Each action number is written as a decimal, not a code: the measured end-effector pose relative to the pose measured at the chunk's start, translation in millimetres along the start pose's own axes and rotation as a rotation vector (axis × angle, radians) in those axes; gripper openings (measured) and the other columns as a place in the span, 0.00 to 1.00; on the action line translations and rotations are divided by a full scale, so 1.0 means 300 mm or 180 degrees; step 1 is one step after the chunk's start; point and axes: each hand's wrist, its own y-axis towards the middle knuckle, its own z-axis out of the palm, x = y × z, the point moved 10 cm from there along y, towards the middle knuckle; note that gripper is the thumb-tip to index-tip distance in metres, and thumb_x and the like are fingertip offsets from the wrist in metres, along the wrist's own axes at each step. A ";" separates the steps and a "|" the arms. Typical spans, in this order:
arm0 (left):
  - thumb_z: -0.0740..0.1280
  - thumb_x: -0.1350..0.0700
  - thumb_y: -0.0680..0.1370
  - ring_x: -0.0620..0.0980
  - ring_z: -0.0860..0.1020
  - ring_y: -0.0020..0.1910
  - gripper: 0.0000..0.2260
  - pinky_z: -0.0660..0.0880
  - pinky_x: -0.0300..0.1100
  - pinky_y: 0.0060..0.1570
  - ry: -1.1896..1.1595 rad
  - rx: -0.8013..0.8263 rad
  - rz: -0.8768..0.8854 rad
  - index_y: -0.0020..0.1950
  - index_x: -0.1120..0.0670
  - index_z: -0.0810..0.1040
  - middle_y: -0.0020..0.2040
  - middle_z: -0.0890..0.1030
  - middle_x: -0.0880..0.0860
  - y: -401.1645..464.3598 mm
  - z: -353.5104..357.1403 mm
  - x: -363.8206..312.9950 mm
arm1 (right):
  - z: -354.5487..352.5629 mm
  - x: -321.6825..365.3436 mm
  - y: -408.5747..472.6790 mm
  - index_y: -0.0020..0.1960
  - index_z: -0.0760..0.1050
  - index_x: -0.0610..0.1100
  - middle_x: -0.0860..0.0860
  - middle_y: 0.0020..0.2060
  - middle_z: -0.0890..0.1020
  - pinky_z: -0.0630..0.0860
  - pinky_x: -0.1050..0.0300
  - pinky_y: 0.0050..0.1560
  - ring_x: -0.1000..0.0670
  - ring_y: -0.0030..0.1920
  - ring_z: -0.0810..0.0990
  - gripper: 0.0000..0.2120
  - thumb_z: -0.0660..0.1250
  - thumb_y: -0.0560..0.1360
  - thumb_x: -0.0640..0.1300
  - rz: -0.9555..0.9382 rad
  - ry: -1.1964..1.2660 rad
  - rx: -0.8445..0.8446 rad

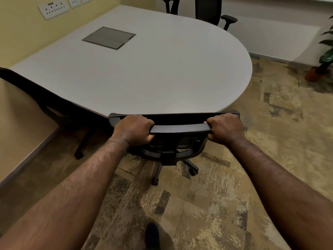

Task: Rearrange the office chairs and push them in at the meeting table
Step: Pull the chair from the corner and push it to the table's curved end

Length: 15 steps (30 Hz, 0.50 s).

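A black office chair stands in front of me with its backrest top against the near edge of the white meeting table. My left hand grips the left end of the backrest's top bar. My right hand grips the right end. The chair's seat is hidden under the tabletop; its wheeled base shows on the carpet. A second black chair sits at the table's left side. A third chair stands behind the far edge.
A grey cable hatch is set into the tabletop. Wall sockets line the yellow wall at left. A potted plant stands at the far right. Patterned carpet covers the floor, and my shoe shows at the bottom.
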 end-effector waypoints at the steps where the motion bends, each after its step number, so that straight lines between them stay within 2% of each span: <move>1: 0.65 0.45 0.71 0.55 0.78 0.36 0.09 0.67 0.43 0.32 -0.0017 0.0000 -0.0009 0.37 0.49 0.72 0.35 0.79 0.50 0.005 0.004 -0.002 | 0.000 -0.008 0.005 0.34 0.75 0.45 0.47 0.27 0.77 0.63 0.57 0.33 0.48 0.27 0.67 0.11 0.75 0.61 0.48 -0.0015 0.0016 -0.0025; 8: 0.64 0.45 0.72 0.56 0.79 0.37 0.10 0.67 0.43 0.32 -0.0006 -0.0047 -0.0061 0.41 0.51 0.76 0.37 0.80 0.51 0.049 -0.007 -0.031 | 0.006 -0.069 0.036 0.32 0.75 0.45 0.48 0.24 0.75 0.63 0.58 0.32 0.49 0.25 0.65 0.11 0.77 0.57 0.45 -0.0042 0.0073 -0.0052; 15: 0.64 0.46 0.72 0.56 0.78 0.37 0.09 0.67 0.43 0.32 -0.0042 -0.0089 -0.0136 0.41 0.51 0.76 0.37 0.80 0.52 0.080 -0.016 -0.046 | 0.010 -0.105 0.073 0.33 0.74 0.45 0.47 0.26 0.76 0.63 0.57 0.32 0.47 0.26 0.67 0.10 0.75 0.61 0.46 -0.0097 0.0032 -0.0056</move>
